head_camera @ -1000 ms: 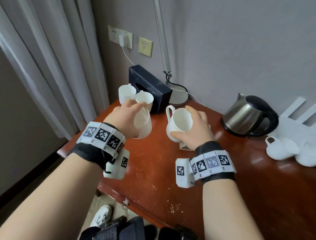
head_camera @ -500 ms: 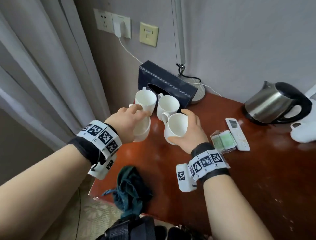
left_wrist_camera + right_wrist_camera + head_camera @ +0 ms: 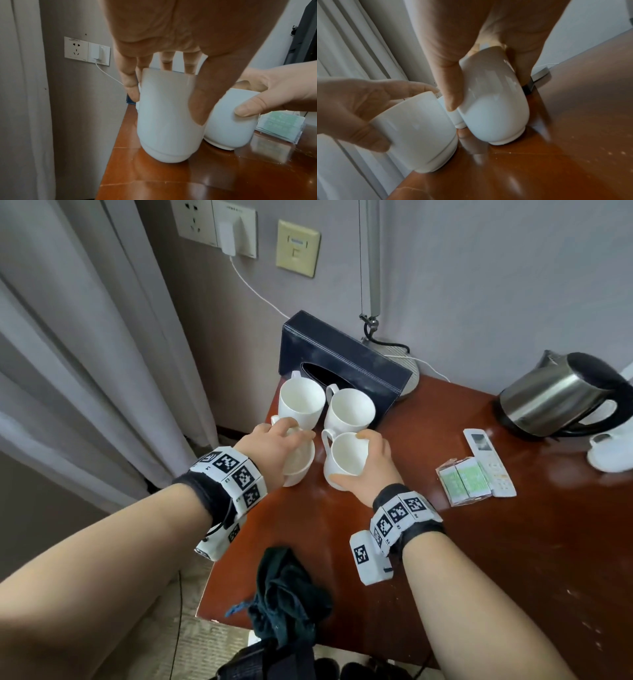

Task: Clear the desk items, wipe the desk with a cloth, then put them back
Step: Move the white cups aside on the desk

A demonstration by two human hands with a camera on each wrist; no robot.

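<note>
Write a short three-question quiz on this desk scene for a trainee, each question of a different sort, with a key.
1. True or false: the right hand holds a white cup.
2. How many white cups stand at the tissue box end of the desk, counting those in hand? A) two B) four C) six
3. Fill in: the dark cloth lies at the desk's near ____.

Key
1. True; the left hand grips another cup.
2. B
3. edge, and part of it hangs over.
</note>
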